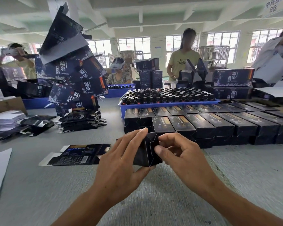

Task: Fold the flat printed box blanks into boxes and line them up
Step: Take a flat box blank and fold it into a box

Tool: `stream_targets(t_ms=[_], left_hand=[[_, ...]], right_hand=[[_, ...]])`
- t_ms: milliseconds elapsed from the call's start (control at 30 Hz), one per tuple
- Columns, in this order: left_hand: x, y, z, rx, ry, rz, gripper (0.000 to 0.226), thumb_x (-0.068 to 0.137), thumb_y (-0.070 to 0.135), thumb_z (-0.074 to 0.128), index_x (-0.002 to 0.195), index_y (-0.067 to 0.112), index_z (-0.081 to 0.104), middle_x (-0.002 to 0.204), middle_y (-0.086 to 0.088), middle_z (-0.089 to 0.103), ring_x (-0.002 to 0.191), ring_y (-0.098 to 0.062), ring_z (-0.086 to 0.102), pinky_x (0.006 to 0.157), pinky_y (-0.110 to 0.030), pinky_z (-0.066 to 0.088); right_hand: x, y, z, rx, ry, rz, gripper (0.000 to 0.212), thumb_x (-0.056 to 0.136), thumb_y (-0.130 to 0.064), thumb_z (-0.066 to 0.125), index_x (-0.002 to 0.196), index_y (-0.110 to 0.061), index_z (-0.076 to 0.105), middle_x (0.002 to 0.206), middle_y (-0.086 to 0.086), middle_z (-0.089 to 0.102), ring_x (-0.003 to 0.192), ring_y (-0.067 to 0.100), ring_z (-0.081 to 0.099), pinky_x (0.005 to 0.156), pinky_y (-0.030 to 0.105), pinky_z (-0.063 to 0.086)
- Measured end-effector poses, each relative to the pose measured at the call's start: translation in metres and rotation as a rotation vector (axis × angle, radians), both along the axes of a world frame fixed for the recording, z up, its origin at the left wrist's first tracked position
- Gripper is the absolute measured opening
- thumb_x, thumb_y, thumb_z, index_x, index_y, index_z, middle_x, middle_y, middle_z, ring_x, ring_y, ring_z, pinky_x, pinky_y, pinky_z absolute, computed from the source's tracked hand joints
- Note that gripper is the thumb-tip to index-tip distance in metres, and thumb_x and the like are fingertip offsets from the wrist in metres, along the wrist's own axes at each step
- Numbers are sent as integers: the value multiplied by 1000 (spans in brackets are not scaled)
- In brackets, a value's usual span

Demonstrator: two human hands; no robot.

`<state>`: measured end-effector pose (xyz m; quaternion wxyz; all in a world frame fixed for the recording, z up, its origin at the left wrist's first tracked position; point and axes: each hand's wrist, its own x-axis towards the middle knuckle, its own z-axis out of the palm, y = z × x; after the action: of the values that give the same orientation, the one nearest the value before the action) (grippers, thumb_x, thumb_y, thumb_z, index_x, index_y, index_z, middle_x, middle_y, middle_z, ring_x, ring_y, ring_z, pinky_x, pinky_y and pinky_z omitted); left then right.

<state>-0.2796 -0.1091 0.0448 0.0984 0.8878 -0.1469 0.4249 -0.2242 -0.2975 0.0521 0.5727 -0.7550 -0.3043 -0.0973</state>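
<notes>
A packing workshop — rows of folded boxes (pixel 219 123), a tray of bottles (pixel 168 95), workers (pixel 183 57) at tables.

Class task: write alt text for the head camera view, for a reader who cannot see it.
Two bare hands, the left hand and right hand, hold a small black box end-on above a grey table, closing its end flaps. Rows of finished boxes stand behind; one flat blank lies to the left.

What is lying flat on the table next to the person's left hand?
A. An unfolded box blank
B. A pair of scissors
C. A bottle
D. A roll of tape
A: a flat, unfolded box blank with a barcode lies on the grey table just left of the left hand, which holds the dark box being folded.
</notes>
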Motion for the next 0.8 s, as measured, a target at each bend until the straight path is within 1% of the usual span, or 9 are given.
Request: stream_targets(t_ms=[100, 200, 233, 333, 467, 567, 633, 733, 800], left_hand=[[1, -1, -3, 26, -2, 31, 104, 65, 43, 89, 151, 19, 35, 140, 6, 49, 120, -12, 52, 89, -26, 47], [2, -1, -3, 33, -15, 39, 98, 67, 47, 82, 150, 17, 37, 138, 2, 55, 121, -11, 49, 91, -25, 44], [2, 0, -3, 35, -20, 34, 95, 69, 48, 78, 150, 17, 38, 138, 2, 54, 121, -10, 49, 92, -24, 44], [2, 0, -3, 53, -25, 14, 90, 74, 51, 70, 150, 17, 37, 142, 9, 45, 124, -9, 48, 95, -22, 42], [2, -1, -2, 78, -29, 6, 85, 78, 56, 59, 151, 18, 35, 142, 11, 42, 126, -8, 47, 97, -19, 41], [3, -1, -2, 86, -29, -2, 87, 77, 54, 63, 151, 17, 36, 143, 10, 42, 127, -9, 46, 98, -21, 40], [2, -1, -3, 87, -32, 1, 90, 74, 50, 72, 150, 17, 37, 143, 10, 42, 127, -9, 47, 98, -21, 40], [1, -2, -3, 61, -20, -6, 100, 67, 43, 86, 150, 17, 37, 142, 10, 43, 126, -9, 47, 97, -23, 42], [1, -1, -3, 43, -18, -9, 102, 66, 41, 90, 150, 17, 37, 142, 7, 46, 125, -11, 48, 96, -25, 42]], right_hand=[[2, 0, 0, 12, 50, 28, 14, 90, -30, 71, 102, -37, 71, 92, -21, 73, 80, 1, 69, 68, 14, 53], [1, 0, 1, 33, 95, 68, 11, 91, -28, 71, 98, -36, 74, 89, -17, 76, 78, 5, 71, 67, 17, 55], [1, 0, 2, 45, 108, 76, 11, 91, -26, 71, 97, -35, 75, 88, -15, 76, 79, 6, 71, 67, 17, 55], [1, 0, 2, 77, 118, 81, 11, 90, -19, 73, 94, -28, 76, 85, -14, 76, 78, 2, 71, 65, 11, 51], [-1, 1, 4, 87, 106, 50, 11, 88, -12, 75, 88, -22, 77, 77, -11, 75, 68, -1, 68, 61, 10, 49], [-2, 1, 4, 76, 90, 18, 9, 87, -13, 76, 88, -22, 78, 77, -10, 76, 70, 2, 70, 64, 12, 51], [-3, 0, 5, 73, 80, 10, 8, 86, -14, 77, 88, -22, 77, 78, -11, 76, 73, 3, 72, 66, 12, 53], [-3, -1, 7, 73, 91, 38, 7, 86, -15, 76, 89, -22, 77, 79, -12, 76, 71, 1, 70, 62, 10, 51], [-2, -4, 9, 57, 118, 71, 6, 87, -20, 76, 92, -24, 76, 82, -10, 76, 71, 4, 70, 61, 14, 52]])
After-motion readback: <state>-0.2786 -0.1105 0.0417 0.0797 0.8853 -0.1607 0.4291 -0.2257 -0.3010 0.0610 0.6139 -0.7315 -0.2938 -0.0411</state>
